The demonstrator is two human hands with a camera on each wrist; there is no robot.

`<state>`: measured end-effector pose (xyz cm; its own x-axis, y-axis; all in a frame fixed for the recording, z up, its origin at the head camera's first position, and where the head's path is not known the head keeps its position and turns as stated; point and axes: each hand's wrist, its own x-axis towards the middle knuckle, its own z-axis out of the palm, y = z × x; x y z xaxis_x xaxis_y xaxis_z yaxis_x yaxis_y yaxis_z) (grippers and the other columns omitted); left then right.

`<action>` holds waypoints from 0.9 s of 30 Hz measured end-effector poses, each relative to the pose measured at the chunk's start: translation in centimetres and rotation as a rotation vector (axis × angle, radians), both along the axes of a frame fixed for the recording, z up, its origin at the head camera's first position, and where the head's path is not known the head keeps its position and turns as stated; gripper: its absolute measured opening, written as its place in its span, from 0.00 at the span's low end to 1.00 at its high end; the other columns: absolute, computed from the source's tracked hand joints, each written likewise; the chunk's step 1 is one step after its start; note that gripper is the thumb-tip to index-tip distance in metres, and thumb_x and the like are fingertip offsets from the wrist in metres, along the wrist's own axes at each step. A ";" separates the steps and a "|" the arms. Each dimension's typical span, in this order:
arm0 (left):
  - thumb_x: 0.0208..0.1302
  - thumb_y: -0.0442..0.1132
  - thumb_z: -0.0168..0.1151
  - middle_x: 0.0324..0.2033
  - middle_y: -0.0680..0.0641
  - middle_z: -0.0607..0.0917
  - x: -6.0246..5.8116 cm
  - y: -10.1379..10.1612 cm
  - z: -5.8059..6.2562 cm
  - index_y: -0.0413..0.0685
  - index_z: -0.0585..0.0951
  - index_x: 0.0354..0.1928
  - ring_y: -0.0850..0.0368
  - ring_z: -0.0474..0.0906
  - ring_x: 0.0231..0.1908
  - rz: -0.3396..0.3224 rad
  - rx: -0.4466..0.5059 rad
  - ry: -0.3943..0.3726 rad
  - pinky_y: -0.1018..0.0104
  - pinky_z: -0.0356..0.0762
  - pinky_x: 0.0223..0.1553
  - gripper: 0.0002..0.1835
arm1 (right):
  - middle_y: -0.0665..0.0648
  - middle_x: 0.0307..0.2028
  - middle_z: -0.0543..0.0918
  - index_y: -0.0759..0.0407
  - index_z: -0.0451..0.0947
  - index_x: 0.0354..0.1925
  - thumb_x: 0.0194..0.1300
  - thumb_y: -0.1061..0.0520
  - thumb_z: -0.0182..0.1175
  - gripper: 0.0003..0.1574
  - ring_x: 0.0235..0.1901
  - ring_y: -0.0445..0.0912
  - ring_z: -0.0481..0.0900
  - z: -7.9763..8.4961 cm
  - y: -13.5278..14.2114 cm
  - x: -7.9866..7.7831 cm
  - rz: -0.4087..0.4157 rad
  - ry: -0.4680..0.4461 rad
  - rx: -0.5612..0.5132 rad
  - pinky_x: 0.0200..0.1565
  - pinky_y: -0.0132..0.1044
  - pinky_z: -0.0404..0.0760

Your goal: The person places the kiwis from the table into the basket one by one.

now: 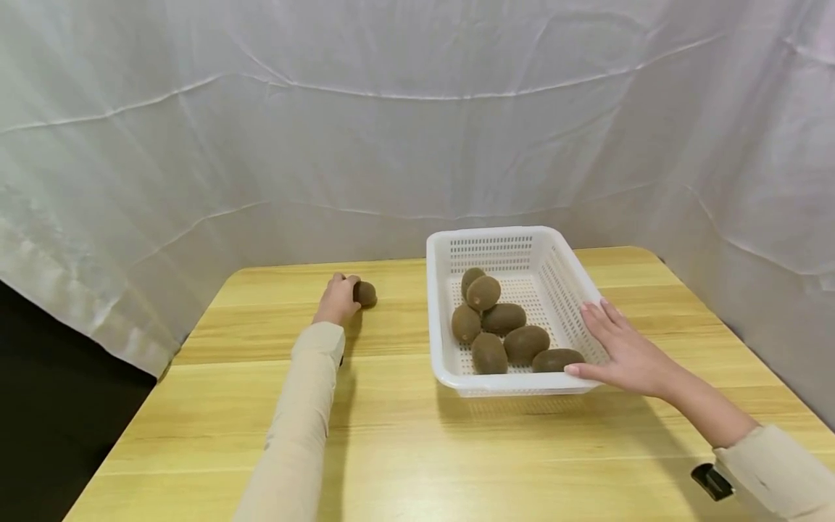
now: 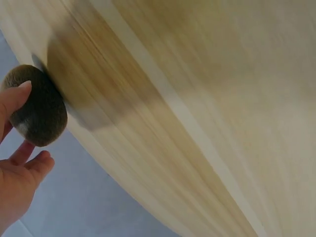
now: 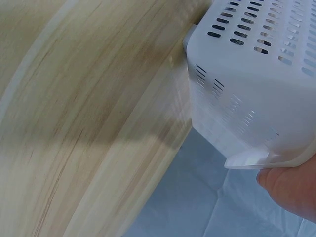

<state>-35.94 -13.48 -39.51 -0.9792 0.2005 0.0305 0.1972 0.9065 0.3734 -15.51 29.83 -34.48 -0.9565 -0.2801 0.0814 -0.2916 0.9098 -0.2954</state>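
In the head view my left hand (image 1: 338, 300) is at a brown kiwi (image 1: 366, 293) on the far left part of the table. The left wrist view shows the thumb on one side of that kiwi (image 2: 40, 106) and fingers at its other side, pinching it. My right hand (image 1: 629, 355) rests with straight, spread fingers on the right rim of a white plastic basket (image 1: 450, 375), its thumb at the near corner. Several kiwis (image 1: 504, 319) lie inside the basket, mostly toward its left and near sides. Only part of the thumb (image 3: 289, 190) shows below the basket rim in the right wrist view.
The light wooden table (image 1: 391, 435) carries the basket right of centre. A pale cloth curtain (image 1: 365, 159) hangs behind and at the sides. Dark space (image 1: 59, 391) lies beyond the left edge. A black strap piece (image 1: 712, 481) shows at the right cuff.
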 end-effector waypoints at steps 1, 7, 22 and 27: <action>0.59 0.30 0.61 0.58 0.30 0.65 0.0 -0.1 0.0 0.38 0.67 0.63 0.35 0.67 0.57 0.002 0.011 -0.001 0.47 0.70 0.58 0.28 | 0.71 0.70 0.47 0.67 0.42 0.71 0.54 0.35 0.61 0.63 0.71 0.64 0.33 0.0 0.0 0.0 0.000 0.000 -0.002 0.58 0.73 0.51; 0.59 0.28 0.61 0.58 0.29 0.65 0.1 -0.5 -0.2 0.37 0.68 0.61 0.34 0.70 0.55 -0.005 0.047 0.005 0.48 0.71 0.58 0.27 | 0.71 0.70 0.48 0.67 0.42 0.71 0.54 0.36 0.62 0.64 0.71 0.64 0.34 0.0 -0.1 0.0 0.001 -0.001 -0.017 0.59 0.72 0.51; 0.58 0.31 0.63 0.59 0.30 0.68 0.2 -0.9 0.1 0.31 0.66 0.62 0.38 0.66 0.59 0.000 0.176 -0.047 0.51 0.67 0.62 0.30 | 0.71 0.70 0.48 0.67 0.42 0.71 0.54 0.36 0.61 0.63 0.71 0.63 0.32 0.0 0.0 -0.1 0.012 0.005 -0.002 0.57 0.73 0.52; 0.58 0.30 0.62 0.60 0.31 0.69 0.3 -0.9 0.1 0.30 0.66 0.62 0.38 0.65 0.61 -0.003 0.216 -0.078 0.50 0.66 0.63 0.29 | 0.71 0.70 0.48 0.67 0.42 0.71 0.54 0.36 0.61 0.63 0.71 0.62 0.31 0.0 0.1 -0.1 0.012 0.004 -0.010 0.57 0.73 0.52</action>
